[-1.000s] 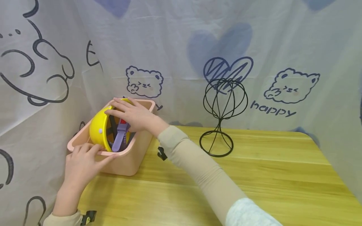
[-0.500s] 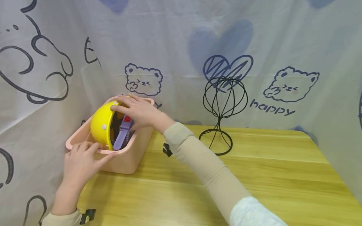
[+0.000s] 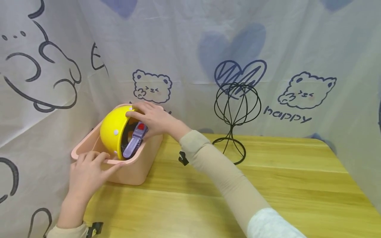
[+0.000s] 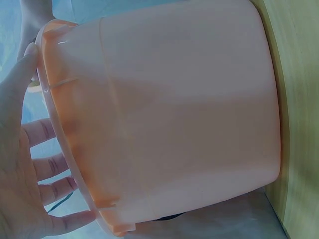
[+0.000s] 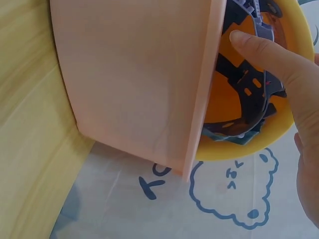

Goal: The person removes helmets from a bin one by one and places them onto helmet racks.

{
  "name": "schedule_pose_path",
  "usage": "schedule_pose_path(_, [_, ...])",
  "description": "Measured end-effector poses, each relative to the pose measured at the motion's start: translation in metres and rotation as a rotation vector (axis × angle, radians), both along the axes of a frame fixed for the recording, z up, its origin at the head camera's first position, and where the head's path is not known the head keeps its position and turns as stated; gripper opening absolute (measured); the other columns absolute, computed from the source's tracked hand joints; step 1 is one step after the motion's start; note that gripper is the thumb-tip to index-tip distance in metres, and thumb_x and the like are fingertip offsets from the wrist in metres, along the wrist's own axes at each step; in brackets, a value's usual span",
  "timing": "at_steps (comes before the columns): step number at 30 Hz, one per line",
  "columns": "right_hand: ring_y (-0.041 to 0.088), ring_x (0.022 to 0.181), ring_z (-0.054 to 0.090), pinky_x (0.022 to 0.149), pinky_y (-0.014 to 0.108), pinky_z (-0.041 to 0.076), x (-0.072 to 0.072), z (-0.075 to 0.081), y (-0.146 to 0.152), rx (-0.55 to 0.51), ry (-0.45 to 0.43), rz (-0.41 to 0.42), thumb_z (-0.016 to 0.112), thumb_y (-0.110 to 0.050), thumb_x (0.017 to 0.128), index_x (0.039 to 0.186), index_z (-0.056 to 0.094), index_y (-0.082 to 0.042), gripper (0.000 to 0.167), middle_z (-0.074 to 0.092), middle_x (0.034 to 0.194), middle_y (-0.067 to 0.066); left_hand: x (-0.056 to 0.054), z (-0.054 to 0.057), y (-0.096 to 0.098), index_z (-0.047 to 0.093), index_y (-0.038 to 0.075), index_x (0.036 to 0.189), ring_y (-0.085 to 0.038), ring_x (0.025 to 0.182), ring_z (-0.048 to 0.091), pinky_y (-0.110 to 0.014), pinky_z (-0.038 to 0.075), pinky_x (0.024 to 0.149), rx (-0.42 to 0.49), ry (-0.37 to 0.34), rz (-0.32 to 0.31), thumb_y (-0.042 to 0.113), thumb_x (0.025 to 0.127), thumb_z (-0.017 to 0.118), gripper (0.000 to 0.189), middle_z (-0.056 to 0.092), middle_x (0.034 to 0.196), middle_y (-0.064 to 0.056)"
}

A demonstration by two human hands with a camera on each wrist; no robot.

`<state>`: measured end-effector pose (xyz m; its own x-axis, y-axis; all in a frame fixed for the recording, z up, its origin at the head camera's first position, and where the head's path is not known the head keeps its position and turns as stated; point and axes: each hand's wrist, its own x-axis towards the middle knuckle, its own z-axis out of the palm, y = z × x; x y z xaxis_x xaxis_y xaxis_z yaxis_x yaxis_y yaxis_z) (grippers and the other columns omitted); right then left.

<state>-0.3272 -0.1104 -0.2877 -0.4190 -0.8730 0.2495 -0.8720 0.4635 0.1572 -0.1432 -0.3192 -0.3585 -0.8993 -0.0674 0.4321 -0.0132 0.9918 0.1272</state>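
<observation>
White printed cloth backdrop: "happy" reads clearly under 1 bear drawing.
Yellow wood-grain table: before the backdrop.
Pink plastic bin: on the table, at left.
Black wire globe stand: well apart from the bin.
Yellow dome-shaped helmet: tilted, partly inside the bin.
Right hand: clamped on the helmet's edge.
Left hand: clamped on the bin's near rim.
Purple plastic strap: in the helmet; its red knob's mark illegible from here.

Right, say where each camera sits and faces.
Head: on the head, facing forward and down at bin, helmet and wire stand; left grip, right grip and sleeves show.
Left wrist: worn there, facing the bin's outer wall; left grip shows.
Right wrist: worn there, facing the bin's side and helmet's inside; right grip shows.
Head and right wrist share bin and helmet.
</observation>
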Motion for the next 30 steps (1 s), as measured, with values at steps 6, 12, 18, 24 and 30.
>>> schedule_pose_path(6, [0.021,0.148,0.018,0.123,0.041,0.015,0.0,-0.006,0.0,-0.01,0.04,0.016,0.075,-0.064,0.071,0.149,0.03,-0.036,0.094,0.019,0.16,0.003,0.0,-0.001,-0.001,0.066,0.012,0.101,-0.048,0.106,0.045,-0.07,0.037,0.077,0.005,-0.004,0.008,0.07,0.08,0.061,0.063,0.059,0.107,-0.021])
schedule_pose_path(12, [0.024,0.146,0.02,0.12,0.044,0.018,0.0,-0.011,0.0,-0.02,0.044,0.007,0.073,-0.064,0.074,0.148,0.032,-0.036,0.089,0.02,0.159,0.006,-0.001,-0.001,-0.001,0.066,0.011,0.102,-0.048,0.108,0.045,-0.071,0.037,0.078,0.01,-0.014,0.009,0.07,0.08,0.061,0.064,0.058,0.109,-0.021])
schedule_pose_path(18, [0.025,0.144,0.023,0.122,0.04,0.019,-0.002,-0.015,0.001,-0.043,0.036,0.018,0.074,-0.061,0.076,0.148,0.035,-0.032,0.087,0.024,0.156,0.009,-0.002,-0.001,0.0,0.067,0.007,0.105,-0.048,0.106,0.046,-0.069,0.038,0.076,-0.005,-0.012,0.002,0.071,0.079,0.062,0.069,0.058,0.107,-0.022])
schedule_pose_path(24, [0.025,0.142,0.028,0.112,0.043,0.034,-0.002,-0.012,0.005,-0.061,0.082,0.022,0.072,-0.062,0.076,0.146,0.037,-0.034,0.083,0.028,0.153,0.009,-0.001,-0.002,0.0,0.067,0.009,0.098,-0.047,0.104,0.047,-0.067,0.038,0.074,0.004,0.013,-0.003,0.07,0.078,0.064,0.064,0.059,0.104,-0.02])
schedule_pose_path(30, [0.026,0.137,0.031,0.117,0.038,0.028,-0.005,-0.004,0.009,-0.082,0.188,0.058,0.07,-0.06,0.08,0.142,0.041,-0.033,0.074,0.032,0.147,0.009,-0.001,-0.002,-0.001,0.067,0.01,0.099,-0.047,0.104,0.046,-0.068,0.038,0.075,0.009,0.013,-0.005,0.07,0.078,0.064,0.063,0.058,0.104,-0.02])
